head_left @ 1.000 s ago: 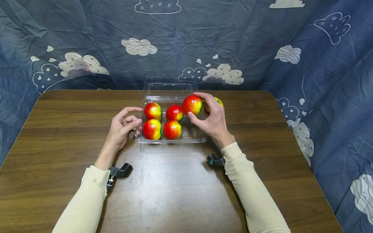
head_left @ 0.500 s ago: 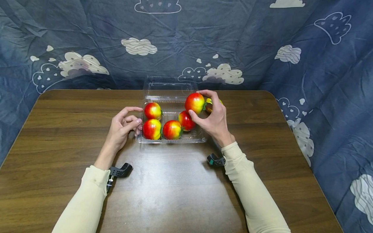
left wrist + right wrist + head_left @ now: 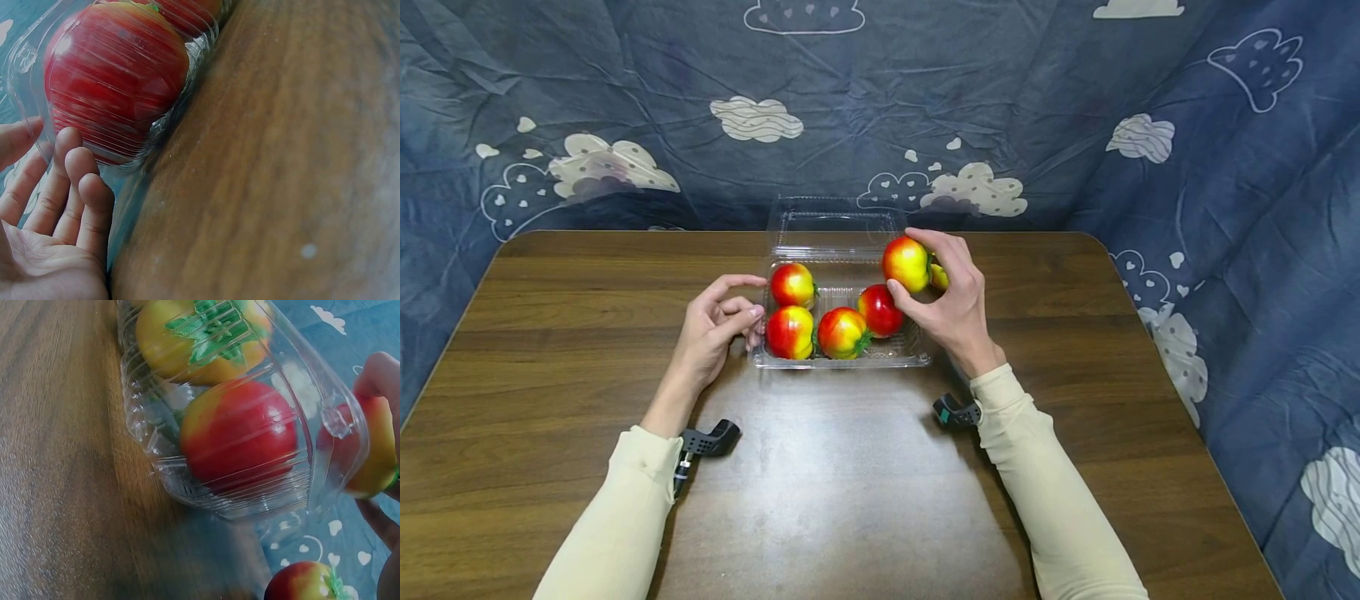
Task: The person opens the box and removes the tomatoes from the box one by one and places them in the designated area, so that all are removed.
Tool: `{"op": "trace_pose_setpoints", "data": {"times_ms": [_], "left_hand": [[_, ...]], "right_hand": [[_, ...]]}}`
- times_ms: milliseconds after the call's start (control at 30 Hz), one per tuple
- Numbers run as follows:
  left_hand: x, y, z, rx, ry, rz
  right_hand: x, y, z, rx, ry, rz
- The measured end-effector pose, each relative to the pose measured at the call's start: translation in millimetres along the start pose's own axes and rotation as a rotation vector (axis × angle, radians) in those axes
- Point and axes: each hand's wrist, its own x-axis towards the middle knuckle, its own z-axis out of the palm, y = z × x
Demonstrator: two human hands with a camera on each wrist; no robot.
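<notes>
A clear plastic clamshell (image 3: 833,364) lies open on the table with its lid (image 3: 838,225) folded back. Inside sit two red-and-yellow fruits on the left, (image 3: 792,286) at the back and one in front, plus a front-middle fruit (image 3: 842,333) showing green leaves. Against that one leans a redder fruit (image 3: 881,311). My right hand (image 3: 951,300) pinches a fruit (image 3: 905,264) between thumb and fingers over the back-right part. My left hand (image 3: 711,329) holds the clamshell's left side, thumb at the rim, fingertips (image 3: 67,140) on the ribbed wall.
Another fruit (image 3: 939,277) lies outside the clamshell, partly hidden behind the right hand; its green leaves show in the right wrist view. The brown wooden table (image 3: 835,483) ends at a blue curtain (image 3: 1037,92) with white clouds.
The fruit in my right hand has shifted slightly right and back and turned. The back-middle fruit has rolled right and forward against the front-middle one, which has turned. The left hand stays put.
</notes>
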Motion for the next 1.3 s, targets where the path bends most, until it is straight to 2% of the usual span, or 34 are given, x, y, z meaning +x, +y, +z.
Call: {"op": "trace_pose_setpoints", "data": {"times_ms": [100, 300, 800, 1067, 1300], "left_hand": [[0.1, 0.1, 0.3, 0.003, 0.001, -0.001], [0.0, 0.6, 0.7, 0.002, 0.003, -0.001], [-0.6, -0.4, 1.2, 0.015, 0.008, 0.002], [-0.2, -1.4, 1.3, 0.022, -0.002, -0.011], [-2.1, -1.5, 0.6, 0.037, 0.004, -0.01]], "right_hand": [[0.1, 1.3, -0.3, -0.025, -0.001, 0.012], [-0.7, 1.9, -2.6, -0.078, 0.02, 0.1], [-0.2, 2.8, -10.1, -0.057, 0.101, 0.144], [4.1, 9.9, -25.0, -0.119, 0.133, 0.159], [6.1, 19.4, -38.2, -0.21, 0.172, 0.244]]}}
